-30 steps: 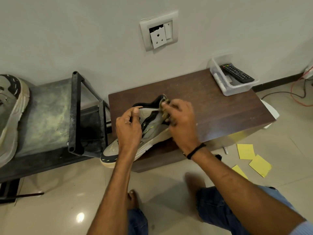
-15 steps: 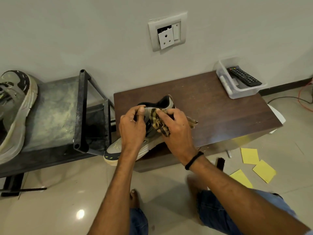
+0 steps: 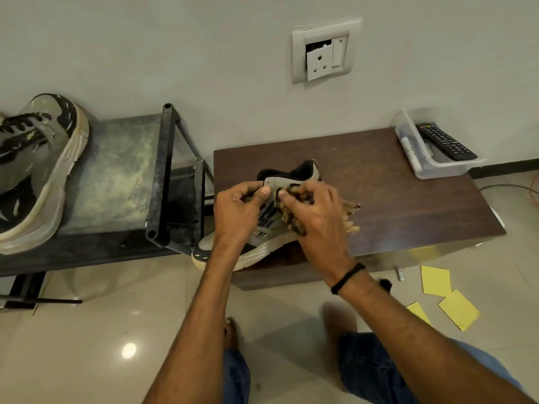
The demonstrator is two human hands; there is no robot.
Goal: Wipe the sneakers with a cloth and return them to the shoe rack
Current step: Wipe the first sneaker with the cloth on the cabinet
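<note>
Sneaker point(image 3: 264, 228) at frame centre is being wiped: left hand point(image 3: 239, 211) gripping it, right hand point(image 3: 318, 217) clutching the cloth point(image 3: 291, 220); racking 1 shoe likely comes next.

Soft, even indoor light. A bright round glare spot sits on the glossy floor point(image 3: 87, 339). Faint, soft-edged shadows spread across it. Wide-angle bending curves the edges; the right hand point(image 3: 318, 217) looks slightly blurred.

The right hand point(image 3: 318, 218) has dragged the cloth point(image 3: 292, 220) down the sneaker point(image 3: 264, 246).
</note>
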